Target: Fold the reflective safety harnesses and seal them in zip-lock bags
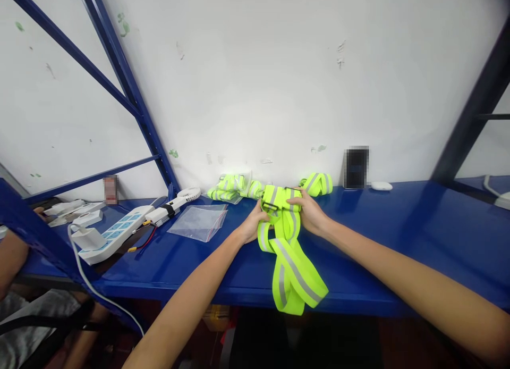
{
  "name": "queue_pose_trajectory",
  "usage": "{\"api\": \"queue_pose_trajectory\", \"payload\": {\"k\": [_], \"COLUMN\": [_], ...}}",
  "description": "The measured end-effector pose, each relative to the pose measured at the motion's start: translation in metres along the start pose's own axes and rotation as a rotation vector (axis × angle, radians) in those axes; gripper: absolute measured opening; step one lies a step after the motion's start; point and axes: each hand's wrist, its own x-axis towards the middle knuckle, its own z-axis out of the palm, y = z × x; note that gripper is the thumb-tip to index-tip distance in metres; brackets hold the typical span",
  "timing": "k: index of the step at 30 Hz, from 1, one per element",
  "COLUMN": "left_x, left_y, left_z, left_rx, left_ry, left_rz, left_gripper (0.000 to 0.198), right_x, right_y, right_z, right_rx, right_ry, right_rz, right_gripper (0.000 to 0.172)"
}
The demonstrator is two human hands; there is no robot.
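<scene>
Both hands hold a neon yellow reflective strap with grey stripes and dark buckles, partly folded into a bundle at its top. My left hand is closed around the bundle's left side, some fingers hidden behind it. On the other side, my right hand grips the folded layers near a buckle. Loose loops dangle below the hands over the table's front edge. Just behind lie more yellow reflective straps, some seemingly in clear plastic, and another folded strap sits behind my right hand.
Clear zip bags lie on the blue table, left of my hands. Farther left are a white handheld fan, a power strip and a short red-black cable. A phone leans on the wall. A person sits beyond the blue post.
</scene>
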Motion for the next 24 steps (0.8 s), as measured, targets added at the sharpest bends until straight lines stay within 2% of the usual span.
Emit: {"api": "queue_pose_trajectory", "payload": {"k": [4,8,14,17,24], "left_x": [0.003,0.008,0.011,0.011,0.011], "left_y": [-0.003,-0.011,-0.017,-0.016,-0.014], "left_z": [-0.001,-0.004,-0.002,0.000,-0.003], "left_rx": [0.112,0.135,0.274,0.274,0.196], "left_ry": [-0.057,-0.103,-0.023,0.004,0.024], "left_rz": [-0.129,-0.113,0.008,0.001,-0.016], "left_gripper": [0.037,0.038,0.037,0.037,0.045], "right_x": [-0.001,-0.001,-0.003,-0.006,-0.012], "right_y": [-0.004,0.003,0.013,0.012,0.007], "right_z": [-0.002,-0.001,0.006,0.010,0.015], "right_rx": [0.064,0.102,0.125,0.138,0.103], "right_ry": [0.013,0.013,0.034,0.074,-0.018], "right_rz": [-0.002,0.009,-0.047,-0.040,-0.057], "right_gripper": [0.044,0.038,0.032,0.036,0.050]}}
